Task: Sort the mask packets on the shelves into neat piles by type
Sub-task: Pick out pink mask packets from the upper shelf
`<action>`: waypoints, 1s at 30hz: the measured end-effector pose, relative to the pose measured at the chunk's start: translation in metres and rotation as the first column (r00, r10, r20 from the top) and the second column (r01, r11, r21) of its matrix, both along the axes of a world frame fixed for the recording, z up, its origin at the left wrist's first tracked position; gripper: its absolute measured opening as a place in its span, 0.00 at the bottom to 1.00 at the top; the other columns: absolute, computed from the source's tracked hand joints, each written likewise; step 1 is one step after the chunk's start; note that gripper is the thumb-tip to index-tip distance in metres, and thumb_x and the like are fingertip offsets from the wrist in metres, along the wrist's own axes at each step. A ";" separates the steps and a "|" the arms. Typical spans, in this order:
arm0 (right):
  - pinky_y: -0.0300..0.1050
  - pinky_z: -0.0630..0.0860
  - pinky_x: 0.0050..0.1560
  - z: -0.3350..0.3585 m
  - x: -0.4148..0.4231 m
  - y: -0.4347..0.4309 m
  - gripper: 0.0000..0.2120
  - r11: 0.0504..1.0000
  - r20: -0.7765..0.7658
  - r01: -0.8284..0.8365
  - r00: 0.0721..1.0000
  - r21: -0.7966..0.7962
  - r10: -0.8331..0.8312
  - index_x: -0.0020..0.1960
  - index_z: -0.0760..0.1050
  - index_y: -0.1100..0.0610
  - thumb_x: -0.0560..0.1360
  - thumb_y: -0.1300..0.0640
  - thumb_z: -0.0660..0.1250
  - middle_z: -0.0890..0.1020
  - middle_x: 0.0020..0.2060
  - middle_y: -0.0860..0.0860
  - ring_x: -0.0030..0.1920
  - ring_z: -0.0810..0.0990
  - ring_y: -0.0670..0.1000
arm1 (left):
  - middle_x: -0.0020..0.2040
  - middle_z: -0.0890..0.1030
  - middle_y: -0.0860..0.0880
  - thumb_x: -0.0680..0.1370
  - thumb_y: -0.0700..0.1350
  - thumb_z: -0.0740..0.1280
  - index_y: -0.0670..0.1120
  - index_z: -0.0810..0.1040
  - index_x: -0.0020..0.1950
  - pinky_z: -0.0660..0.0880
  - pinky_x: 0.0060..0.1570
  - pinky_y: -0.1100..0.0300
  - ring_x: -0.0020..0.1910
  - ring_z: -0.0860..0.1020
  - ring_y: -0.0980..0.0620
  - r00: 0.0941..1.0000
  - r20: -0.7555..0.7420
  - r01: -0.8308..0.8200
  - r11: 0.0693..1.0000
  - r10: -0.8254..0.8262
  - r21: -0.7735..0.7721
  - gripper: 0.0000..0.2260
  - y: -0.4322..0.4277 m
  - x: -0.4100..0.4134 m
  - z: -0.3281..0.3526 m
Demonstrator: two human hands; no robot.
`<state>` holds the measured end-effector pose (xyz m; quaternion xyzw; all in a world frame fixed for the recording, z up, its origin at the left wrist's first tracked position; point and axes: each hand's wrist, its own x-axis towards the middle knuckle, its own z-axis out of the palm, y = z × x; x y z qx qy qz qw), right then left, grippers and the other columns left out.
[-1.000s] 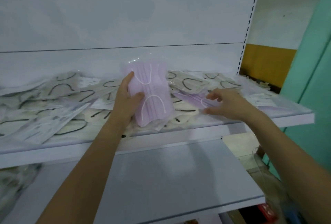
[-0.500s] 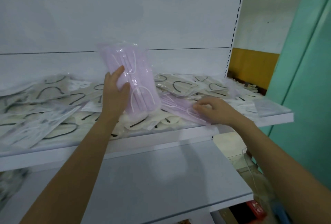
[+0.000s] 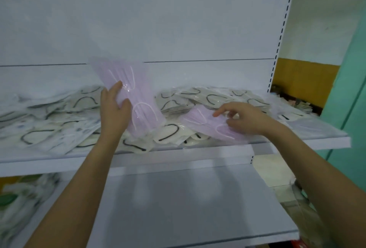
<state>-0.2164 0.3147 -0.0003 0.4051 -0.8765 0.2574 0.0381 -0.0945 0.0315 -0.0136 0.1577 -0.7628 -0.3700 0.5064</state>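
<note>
A: Tilting, isn't it? The lilac stack (image 3: 138, 97) in the left hand (image 3: 115, 112) stood nearly upright a second ago.

B: Yes. Now its top leans off to the left, in front of the back panel (image 3: 178, 19). Its lower end sits down among the cream packets (image 3: 210, 97) heaped on the upper shelf (image 3: 198, 149). The fingers lie together up its left edge and the thumb comes round onto its face.

A: And the right hand (image 3: 245, 119)?

B: It was only reaching a second ago. Now it is on the loose lilac packet (image 3: 202, 122), which lies on the heap near the shelf's front edge, just right of the stack. The forefinger sticks out straight to the left, the other fingers are bent over the packet, and the thumb is low by its near side. Whether the packet is actually pinched, I cannot tell.

A: What does that mean for the sorting?

B: I'd judge the lilac ones are being picked out of the cream, with one more about to join the stack. Most of the heap looks unsorted.

A: Which way do they run?

B: The stack's long axis goes from upper left to lower right, white ear loops facing us. The loose packet lies almost flat with its loops up. Its long axis runs along the shelf, left end further back and right end toward the front edge. It would probably need turning to match the stack.
</note>
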 end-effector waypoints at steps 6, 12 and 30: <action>0.31 0.70 0.37 0.030 -0.009 0.013 0.18 0.970 0.087 -0.071 0.992 -0.232 0.094 0.47 0.78 0.49 0.73 0.71 0.61 0.80 0.42 0.44 0.39 0.75 0.47 | 0.68 0.65 0.41 0.78 0.34 0.59 0.41 0.66 0.71 0.57 0.63 0.70 0.68 0.64 0.51 0.999 0.011 -0.042 0.995 0.041 0.085 0.20 -0.003 0.009 0.000; 0.32 0.69 0.35 0.034 -0.042 0.017 0.12 0.850 0.350 0.086 0.929 -0.520 0.121 0.47 0.77 0.49 0.74 0.66 0.65 0.79 0.47 0.49 0.38 0.75 0.42 | 0.68 0.64 0.40 0.78 0.35 0.60 0.41 0.66 0.70 0.59 0.69 0.61 0.69 0.64 0.48 0.999 0.016 -0.045 0.990 0.043 0.134 0.20 0.011 0.011 0.001; 0.28 0.68 0.42 -0.014 0.083 -0.130 0.13 0.637 0.127 -0.094 0.948 -0.765 0.293 0.44 0.75 0.53 0.70 0.71 0.65 0.72 0.36 0.47 0.37 0.71 0.42 | 0.65 0.70 0.52 0.78 0.48 0.65 0.53 0.71 0.63 0.65 0.65 0.68 0.62 0.70 0.63 0.980 -0.121 0.182 0.960 -0.159 0.213 0.14 0.045 0.050 0.008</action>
